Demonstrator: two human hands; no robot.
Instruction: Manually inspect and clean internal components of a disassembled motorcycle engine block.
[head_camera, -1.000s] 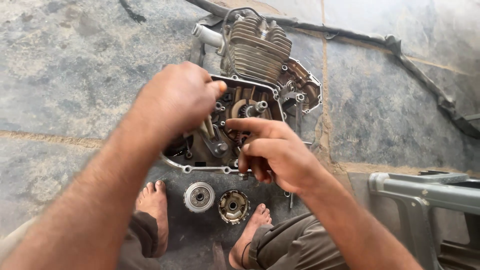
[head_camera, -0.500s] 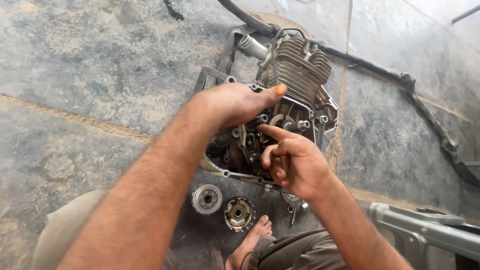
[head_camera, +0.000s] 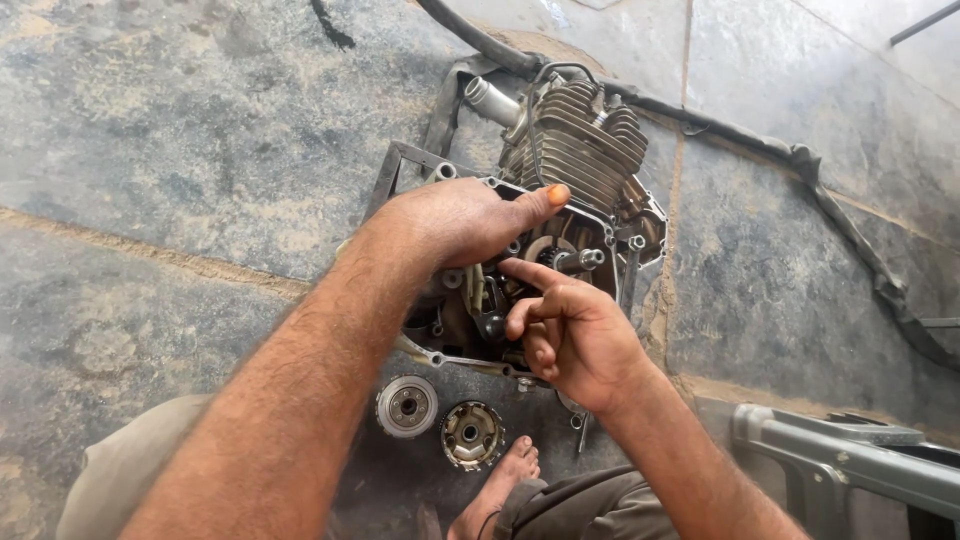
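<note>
Metal engine (head_camera: 580, 150) nearer centre now; both hands inside, unchanged.

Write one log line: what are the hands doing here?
left hand: resting on open engine | right hand: finger pointing inside | two round clutch parts: on floor

I see the engine (head_camera: 560, 200) as bare cast metal, dull grey, its finned cylinder matt and grimy, the open crankcase oily and dark inside. The short shaft (head_camera: 580, 260) looks like smoother, brighter steel. The two round clutch parts (head_camera: 440, 420) are machined metal with a faint sheen. The floor (head_camera: 180, 130) is rough, mottled stone, stained. The black hose (head_camera: 850, 240) looks like matt rubber. The grey frame (head_camera: 850, 460) is painted metal, semi-gloss.
</note>
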